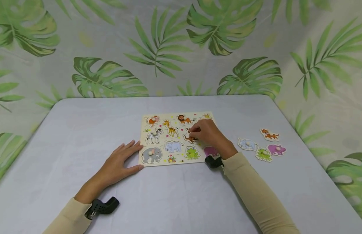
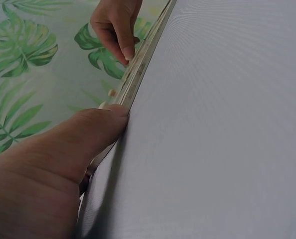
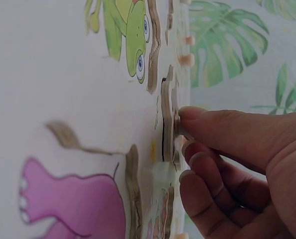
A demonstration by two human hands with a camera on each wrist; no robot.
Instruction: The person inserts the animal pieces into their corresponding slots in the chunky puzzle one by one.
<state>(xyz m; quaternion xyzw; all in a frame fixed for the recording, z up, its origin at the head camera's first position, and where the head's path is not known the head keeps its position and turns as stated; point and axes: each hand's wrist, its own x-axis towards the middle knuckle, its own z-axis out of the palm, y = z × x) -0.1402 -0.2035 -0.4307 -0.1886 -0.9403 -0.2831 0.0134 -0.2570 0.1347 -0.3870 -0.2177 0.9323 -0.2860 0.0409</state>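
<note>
A wooden animal peg puzzle board (image 1: pixel 178 159) lies on the table. My right hand (image 1: pixel 208 131) is over its right half, thumb and fingertips pinching the knob of a brown animal puzzle piece (image 1: pixel 190 136). In the right wrist view this piece (image 3: pixel 167 119) stands a little proud of the board; the fingers partly hide its knob. At the board's left edge rests my left hand (image 1: pixel 119 162), fingers spread and thumb extended. The left wrist view shows the left thumb (image 2: pixel 95 124) against the board's edge. Near that hand sits the elephant piece (image 1: pixel 152 155).
Right of the board lie a tiger piece (image 1: pixel 269 134), a rhino piece (image 1: pixel 247 144), a frog piece (image 1: pixel 263 154) and a purple hippo piece (image 1: pixel 276 149). Lion (image 1: pixel 185 119), giraffe (image 1: pixel 170 129) and zebra (image 1: pixel 154 136) show on the board. Leaf-patterned cloth (image 1: pixel 175 48) hangs behind.
</note>
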